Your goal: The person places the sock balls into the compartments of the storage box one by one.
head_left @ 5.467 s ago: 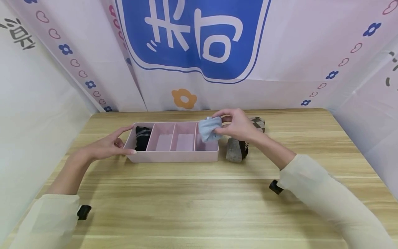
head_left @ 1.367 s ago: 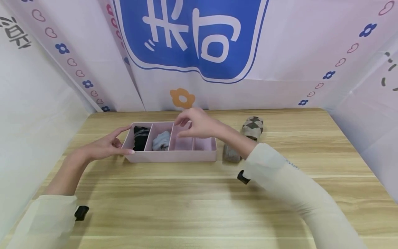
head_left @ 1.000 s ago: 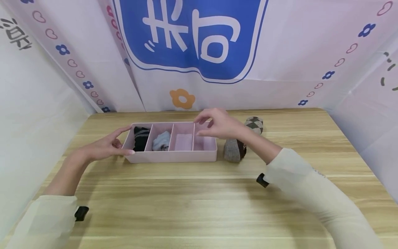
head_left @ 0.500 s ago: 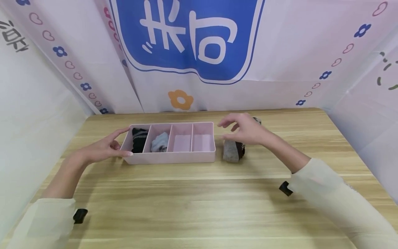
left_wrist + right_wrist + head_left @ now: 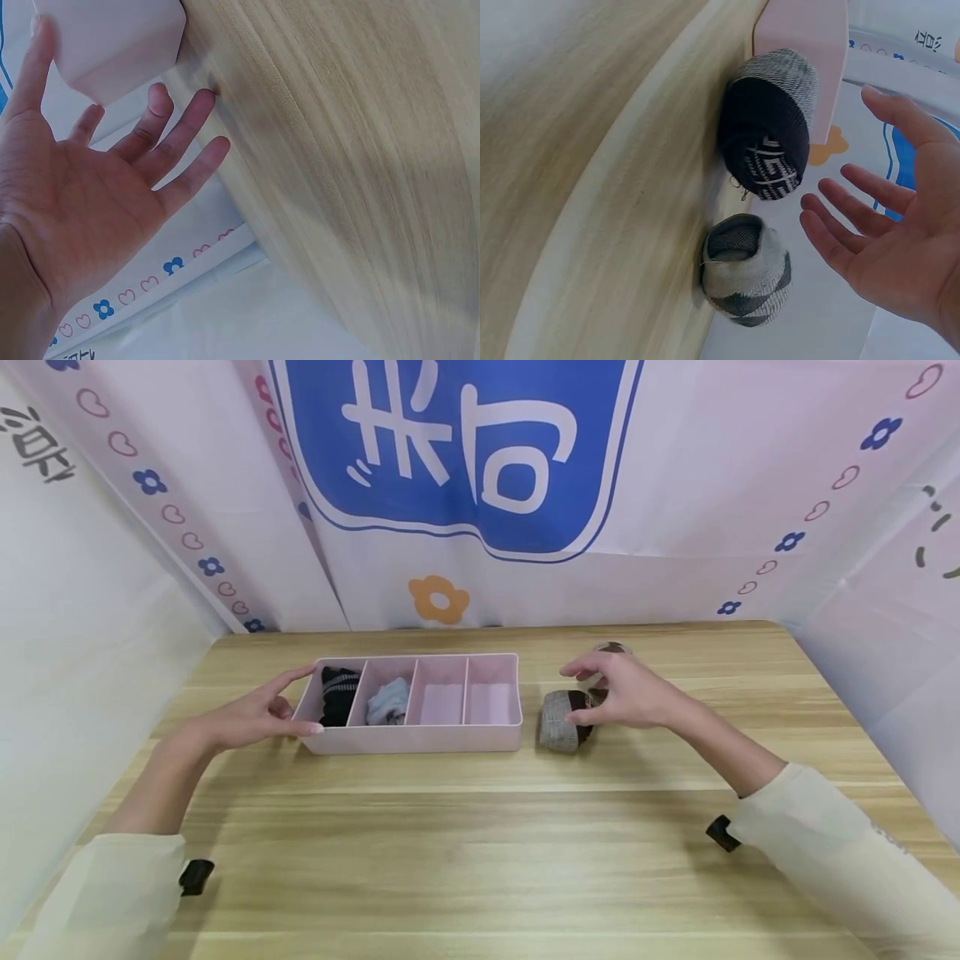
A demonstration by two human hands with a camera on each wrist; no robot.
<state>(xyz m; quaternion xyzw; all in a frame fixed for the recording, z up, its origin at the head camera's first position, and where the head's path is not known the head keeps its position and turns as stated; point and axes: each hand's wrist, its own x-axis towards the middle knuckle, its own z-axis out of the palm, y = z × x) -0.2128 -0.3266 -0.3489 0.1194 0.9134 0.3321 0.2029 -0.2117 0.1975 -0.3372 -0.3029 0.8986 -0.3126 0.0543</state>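
Note:
My left hand [image 5: 251,718] holds the left end of a pink divided box [image 5: 412,740], thumb at its front corner and index finger at the back one. In the left wrist view the other fingers spread loosely off the box. A black rolled sock [image 5: 340,695] lies in the leftmost compartment, a light blue sock [image 5: 388,702] in the one beside it. My right hand [image 5: 633,691] hovers with parted fingers over a grey and dark rolled sock [image 5: 557,722], holding nothing. Behind it a checkered rolled sock [image 5: 746,289] is mostly hidden in the head view but plain in the right wrist view.
The two right compartments of the box show bare pink floors [image 5: 491,702]. Everything stands on a wood-grain table [image 5: 465,843]. A printed cloth [image 5: 675,485] hangs along the table's back edge, with white cloth sides left and right.
The light blue sock went from my right hand into the second compartment from the left. The right hand then moved right, away from the box, to the rolled socks. The left hand stayed at the box.

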